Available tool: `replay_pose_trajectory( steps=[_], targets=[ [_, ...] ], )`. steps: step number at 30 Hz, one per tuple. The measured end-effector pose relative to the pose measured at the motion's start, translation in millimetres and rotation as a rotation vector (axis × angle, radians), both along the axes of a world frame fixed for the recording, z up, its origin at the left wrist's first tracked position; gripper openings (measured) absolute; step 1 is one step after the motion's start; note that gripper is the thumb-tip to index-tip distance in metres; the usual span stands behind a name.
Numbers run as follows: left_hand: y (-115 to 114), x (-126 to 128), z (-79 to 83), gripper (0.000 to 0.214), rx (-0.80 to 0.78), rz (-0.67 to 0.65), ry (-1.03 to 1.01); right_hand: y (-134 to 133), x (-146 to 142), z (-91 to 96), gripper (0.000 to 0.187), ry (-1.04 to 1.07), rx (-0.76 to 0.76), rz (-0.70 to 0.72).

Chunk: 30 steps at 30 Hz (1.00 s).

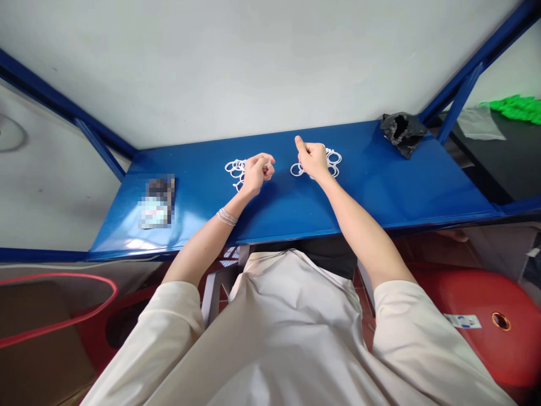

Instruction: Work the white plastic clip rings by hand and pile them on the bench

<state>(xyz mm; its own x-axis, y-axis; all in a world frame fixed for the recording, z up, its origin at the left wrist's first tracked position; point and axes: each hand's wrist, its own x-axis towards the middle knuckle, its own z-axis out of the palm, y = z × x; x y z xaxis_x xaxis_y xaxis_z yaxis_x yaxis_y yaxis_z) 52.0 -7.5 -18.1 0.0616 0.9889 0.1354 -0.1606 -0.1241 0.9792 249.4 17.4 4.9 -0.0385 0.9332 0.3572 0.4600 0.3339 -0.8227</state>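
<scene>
Over a glossy blue tabletop (380,192), our left hand (257,171) is curled inward, thumb and fingers drawn together; a speck of white shows at the fingertips, but we cannot tell whether it is clamped there or lies behind. Our right hand (313,160) is loosely fisted, thumb raised; we cannot tell whether anything is enclosed. The two hands stand apart, roughly level.

Just left of the left hand we note a cluster of thin white rings (236,166), partly covered by that hand. A second group of white rings (333,163) lies about the right hand, showing on both sides of it; contact is unclear.

Nearer us than the left hand, at its wrist, we record stacked silvery bracelets (227,216). Well left of the grip lies a pixelated rectangular item (157,203), details masked. Well right, a crumpled black plastic bag (403,134) sits with its mouth open; farther right, past a blue metal strut (460,103), we see a pale plastic bag (480,123) and a bright green heap (518,108). Beyond both hands rises a white wall (262,62).
</scene>
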Motion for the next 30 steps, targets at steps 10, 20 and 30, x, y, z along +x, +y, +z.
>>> replay_pose_trajectory(
  steps=[10, 20, 30],
  targets=[
    [2.4, -1.1, -4.7, 0.033, 0.032, 0.07, 0.011, 5.0, 2.1, -10.9, 0.087, 0.001, 0.009, 0.01],
    [8.6, -17.8, -12.4, 0.022, 0.281, 0.283, 0.562, 28.7, 24.3, -33.2, 0.04, -0.369, 0.0, 0.079],
    [6.6, -22.9, -25.6, 0.013, 0.297, 0.413, 0.962, 21.2, 20.6, -22.1, 0.025, -0.31, 0.018, 0.112]
  ],
)
